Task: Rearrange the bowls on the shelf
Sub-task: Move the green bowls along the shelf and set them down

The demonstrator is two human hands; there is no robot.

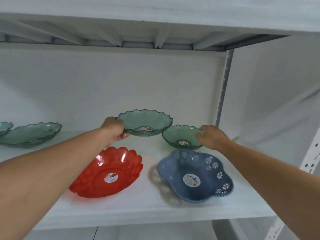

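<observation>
- The shelf carries six bowls in view; no final layout is given, so progress is a judgement only.
- The left hand grips the left rim of the large green bowl, thumb over the rim and fingers below. The bowl appears raised off the shelf, toward the back, centre.
- The right hand is closed on the right rim of the small green bowl, fingertips inside the rim. Whether this bowl is lifted or resting on the shelf cannot be told.
- The two held bowls sit side by side; the large bowl's right rim overlaps the small bowl's left rim in this view. Contact between them cannot be confirmed.
- The red bowl rests at the front, partly hidden by the left forearm. It is not held.
- The blue bowl, with white flower marks, rests at the front right, just below the small green bowl. It is not held.
- Another green bowl rests at the far left, well apart from the hands. A further green bowl is cut off by the left edge.
- Judgement: the task is under way. Two bowls are in hand and neither is set down in a new place.
- Remaining: place both held bowls. Whether the red, blue and left green bowls need moving cannot be told.
</observation>
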